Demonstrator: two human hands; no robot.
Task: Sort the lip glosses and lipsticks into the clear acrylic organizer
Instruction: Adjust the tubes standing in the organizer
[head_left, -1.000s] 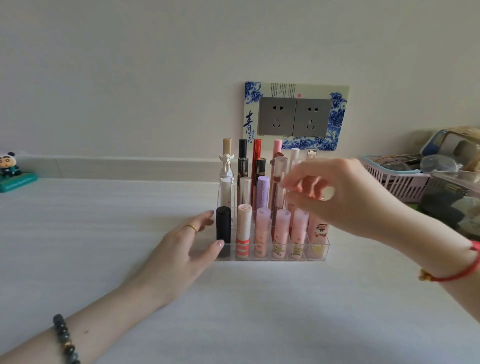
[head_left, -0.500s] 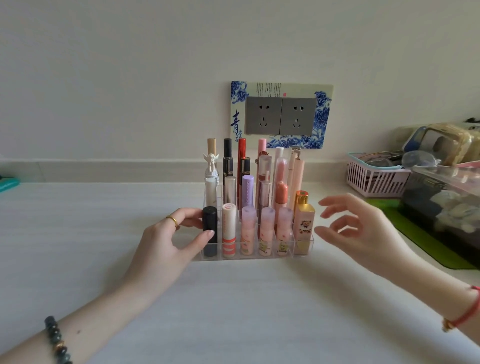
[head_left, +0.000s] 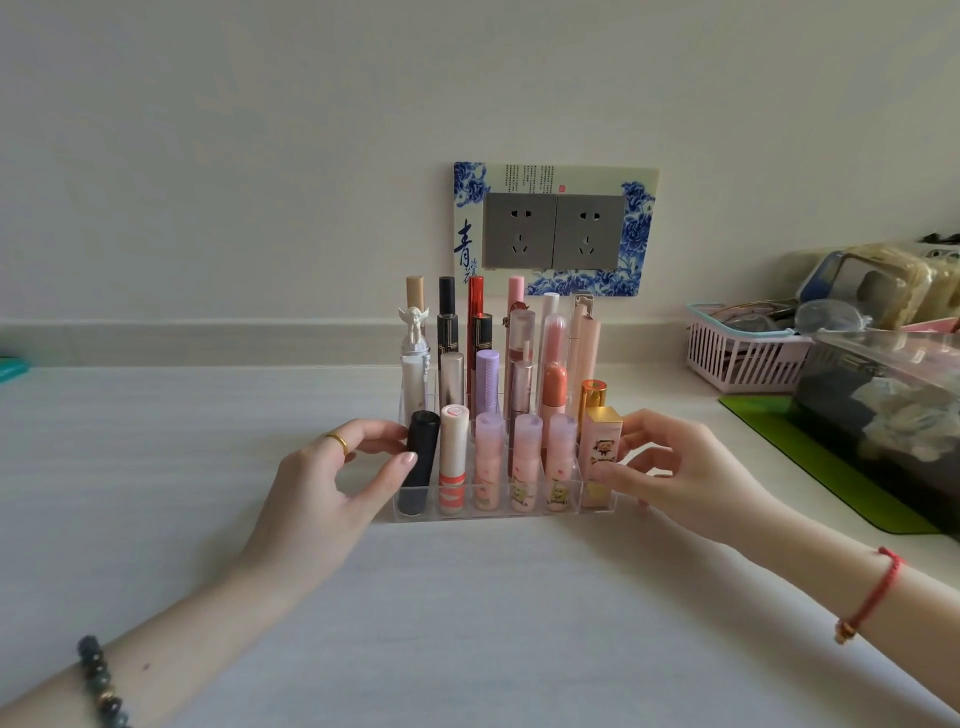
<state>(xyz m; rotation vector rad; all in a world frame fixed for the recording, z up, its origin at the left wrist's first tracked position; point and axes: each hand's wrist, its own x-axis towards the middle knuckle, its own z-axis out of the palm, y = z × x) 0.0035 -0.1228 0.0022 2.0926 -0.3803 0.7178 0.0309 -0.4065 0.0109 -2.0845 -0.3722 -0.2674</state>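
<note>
The clear acrylic organizer stands on the white table, filled with several upright lipsticks and lip glosses in stepped rows. The front row holds a black tube, a striped coral tube, pink tubes and a square pink lipstick with a gold cap. My left hand grips the organizer's left end, thumb on its front corner. My right hand grips the right end, fingers touching the square pink lipstick and the acrylic wall.
A double wall socket with a blue floral frame is behind the organizer. A pink basket and a clear storage box on a green mat stand at the right. A teal object sits at the far left.
My right hand has come down from the back tubes and closed on the organizer's right end. My left hand keeps its hold on the left end. The view has shifted slightly.
</note>
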